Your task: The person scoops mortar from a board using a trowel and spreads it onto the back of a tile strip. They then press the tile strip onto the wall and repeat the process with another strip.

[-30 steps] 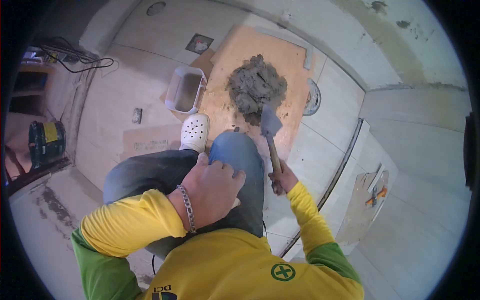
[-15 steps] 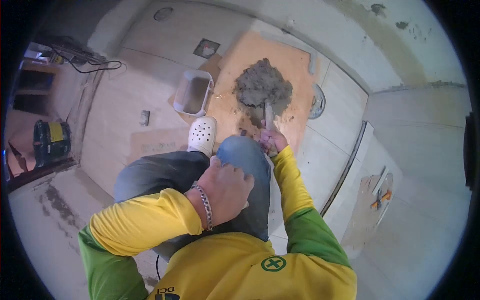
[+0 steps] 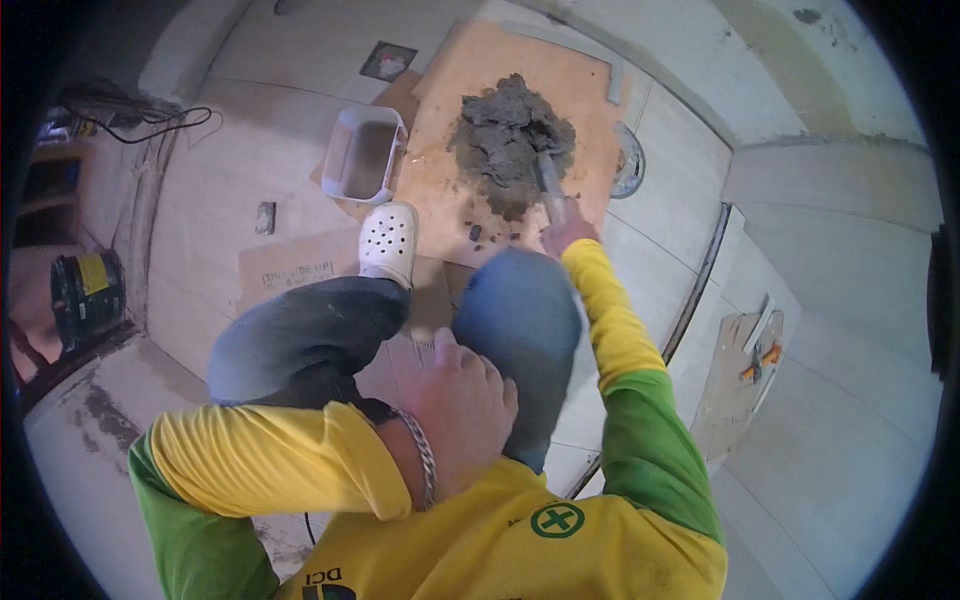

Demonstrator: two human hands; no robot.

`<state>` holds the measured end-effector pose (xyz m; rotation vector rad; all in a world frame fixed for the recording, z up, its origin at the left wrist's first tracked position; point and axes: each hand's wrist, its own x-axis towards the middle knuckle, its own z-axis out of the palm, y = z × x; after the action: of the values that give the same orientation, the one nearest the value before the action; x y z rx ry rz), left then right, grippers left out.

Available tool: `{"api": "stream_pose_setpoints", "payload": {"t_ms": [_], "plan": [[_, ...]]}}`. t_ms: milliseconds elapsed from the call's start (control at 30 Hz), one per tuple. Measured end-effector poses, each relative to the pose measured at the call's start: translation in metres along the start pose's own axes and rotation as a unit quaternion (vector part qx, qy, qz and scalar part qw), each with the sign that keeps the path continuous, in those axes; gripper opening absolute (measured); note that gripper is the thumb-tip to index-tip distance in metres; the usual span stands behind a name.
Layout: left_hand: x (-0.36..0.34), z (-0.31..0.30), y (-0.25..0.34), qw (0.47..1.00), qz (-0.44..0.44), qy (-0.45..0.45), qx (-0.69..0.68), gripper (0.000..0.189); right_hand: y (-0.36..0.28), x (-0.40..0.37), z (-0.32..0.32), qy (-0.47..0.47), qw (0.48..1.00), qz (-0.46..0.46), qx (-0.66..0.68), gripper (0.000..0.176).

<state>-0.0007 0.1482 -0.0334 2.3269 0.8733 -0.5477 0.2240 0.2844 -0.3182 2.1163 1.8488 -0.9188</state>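
A heap of wet grey mortar (image 3: 505, 135) lies on an orange-brown board (image 3: 450, 90) on the floor. My right hand (image 3: 570, 228) is wrapped round the handle of a trowel (image 3: 550, 180), whose blade is hidden in the right side of the heap. Small dark lumps of mortar lie on the board below the heap. My left hand (image 3: 465, 405), with a chain bracelet at the wrist, rests near my knee, back upward and fingers curled; whether anything is in it is hidden.
A white tub (image 3: 335, 155) stands left of the board, beside my white clog (image 3: 388, 240). A round metal disc (image 3: 628, 160) touches the board's right side. Farther out are a black bucket (image 3: 70, 310), a cable (image 3: 150, 118), a floor drain opening (image 3: 388, 62) and orange-handled tools (image 3: 770, 353).
My right hand has moved the trowel to the right side of the heap, and the mortar's shape has changed. The view has shifted, and my left hand sits slightly lower.
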Motion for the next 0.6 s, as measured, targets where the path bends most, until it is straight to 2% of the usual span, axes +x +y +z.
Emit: {"api": "stream_pose_setpoints", "payload": {"t_ms": [133,200,333,400,433,500,600], "plan": [[-0.008,0.003,0.005,0.999,0.023,-0.034,0.013,0.04,0.04,-0.024,-0.011,-0.02,1.0,-0.016,0.003,0.073],[-0.009,0.001,0.005,0.998,0.032,-0.043,0.013,0.044,0.083,-0.038,0.012,0.009,0.989,-0.107,0.106,0.065],[-0.01,-0.005,0.002,0.997,0.041,-0.052,0.035,0.044,0.153,-0.084,0.022,-0.054,0.993,-0.103,-0.002,0.059],[-0.01,-0.006,0.0,0.997,0.041,-0.068,0.012,0.044,0.204,-0.084,0.038,-0.164,0.978,-0.027,-0.128,0.058],[-0.01,-0.005,0.0,0.997,0.04,-0.067,0.012,0.044,0.218,-0.08,0.045,-0.164,0.978,-0.028,-0.129,0.058],[-0.01,-0.001,0.001,0.998,0.035,-0.037,0.026,0.043,0.231,-0.077,0.055,-0.211,0.959,-0.026,-0.188,0.055],[-0.006,-0.005,0.002,0.998,0.033,-0.058,0.019,0.042,0.228,-0.065,0.064,-0.214,0.954,-0.034,-0.205,0.055]]}}
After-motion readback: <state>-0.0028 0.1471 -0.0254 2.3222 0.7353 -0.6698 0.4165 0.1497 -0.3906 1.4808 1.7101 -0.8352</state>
